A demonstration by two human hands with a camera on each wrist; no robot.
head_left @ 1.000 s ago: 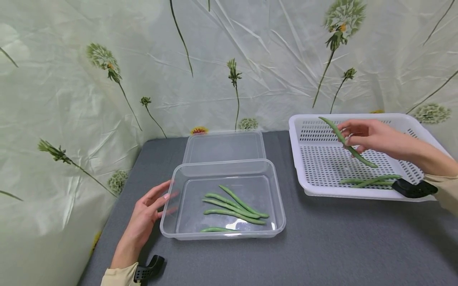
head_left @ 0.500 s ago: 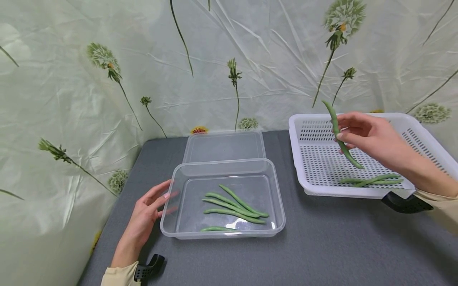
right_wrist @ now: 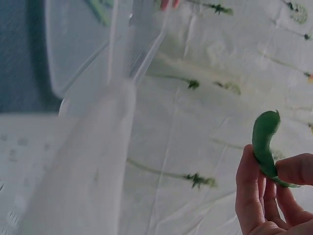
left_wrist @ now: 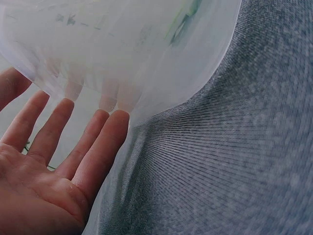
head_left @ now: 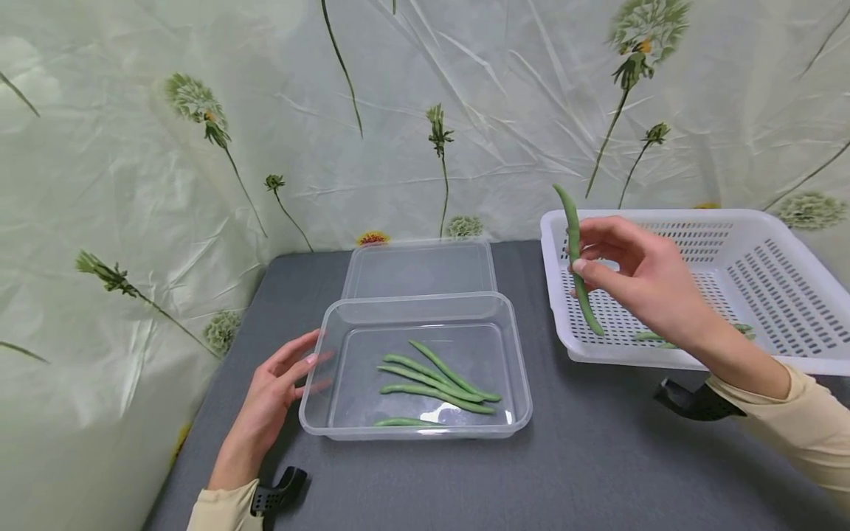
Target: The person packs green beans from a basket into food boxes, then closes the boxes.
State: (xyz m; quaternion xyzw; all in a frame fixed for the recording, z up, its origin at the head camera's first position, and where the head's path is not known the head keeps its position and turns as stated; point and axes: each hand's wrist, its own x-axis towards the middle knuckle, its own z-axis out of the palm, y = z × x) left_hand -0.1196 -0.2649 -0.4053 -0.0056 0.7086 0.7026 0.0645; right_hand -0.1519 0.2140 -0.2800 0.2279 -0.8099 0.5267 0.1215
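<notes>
A green bean [head_left: 573,228] stands nearly upright in my right hand [head_left: 640,273], pinched between thumb and fingers above the left part of a white perforated basket [head_left: 664,357]. The right wrist view shows the same green bean [right_wrist: 264,134] curving out of the grip. My left hand [head_left: 262,405] touches the left wall of a clear plastic container [head_left: 412,434]; in the left wrist view its fingers [left_wrist: 100,147] are extended against the wall. Several green beans [head_left: 432,380] lie on the container's floor. More beans [head_left: 651,336] rest in the basket, partly hidden behind my right forearm.
A clear flat lid [head_left: 421,267] lies behind the container. Grey cloth [head_left: 465,479] covers the table, and a flower-printed sheet [head_left: 372,147] rises behind it. Each wrist carries a black camera mount, such as the one [head_left: 697,402] under the right forearm.
My right hand has moved left across the basket with the bean, which has swung from slanted to nearly upright. The left hand stays at the container wall.
</notes>
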